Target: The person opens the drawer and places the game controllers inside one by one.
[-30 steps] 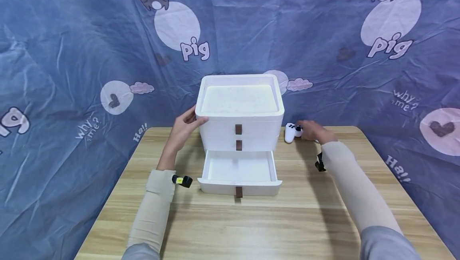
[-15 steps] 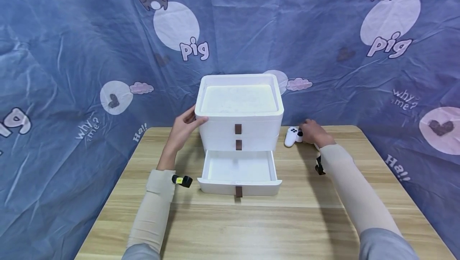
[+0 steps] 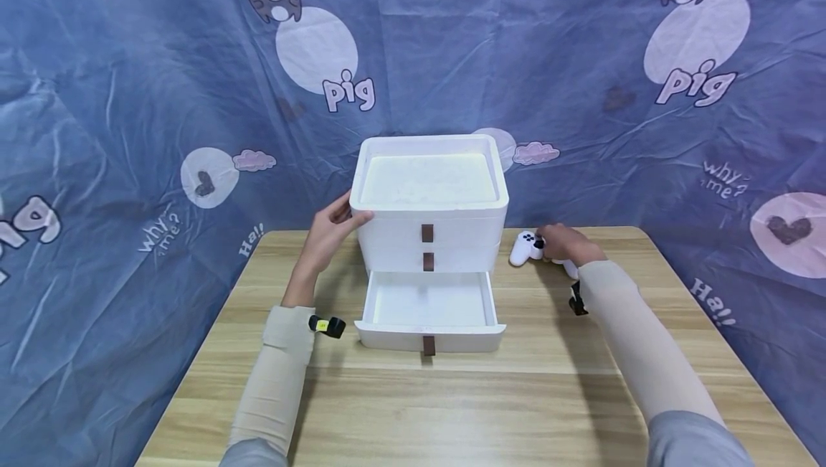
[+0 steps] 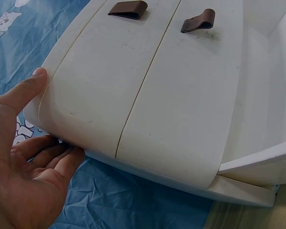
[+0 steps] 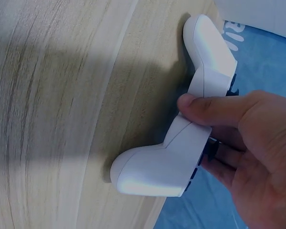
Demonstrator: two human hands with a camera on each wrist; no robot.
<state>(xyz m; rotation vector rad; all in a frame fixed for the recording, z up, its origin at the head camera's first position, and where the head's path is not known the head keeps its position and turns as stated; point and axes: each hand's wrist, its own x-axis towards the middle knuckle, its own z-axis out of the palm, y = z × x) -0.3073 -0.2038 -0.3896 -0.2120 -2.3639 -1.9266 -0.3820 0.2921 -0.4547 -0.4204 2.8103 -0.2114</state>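
A white game controller (image 3: pixel 522 249) with dark buttons is at the table's back right. My right hand (image 3: pixel 565 243) grips its middle; in the right wrist view the thumb (image 5: pixel 214 109) lies across the near side and the fingers curl behind. To the left stands a white drawer cabinet (image 3: pixel 431 219) with brown pull tabs. Its bottom drawer (image 3: pixel 429 302) is pulled out and holds nothing visible. My left hand (image 3: pixel 325 237) holds the cabinet's upper left corner, thumb on the front (image 4: pixel 38 78) and fingers against the side.
The wooden table (image 3: pixel 413 409) stretches in front of the drawer and to both sides. A blue printed cloth (image 3: pixel 439 44) hangs directly behind and around the table. The cabinet's top is a shallow rimmed tray (image 3: pixel 432 178).
My right hand and the controller have shifted slightly toward me, and more of the controller's right grip shows. The left hand and the cabinet have stayed put.
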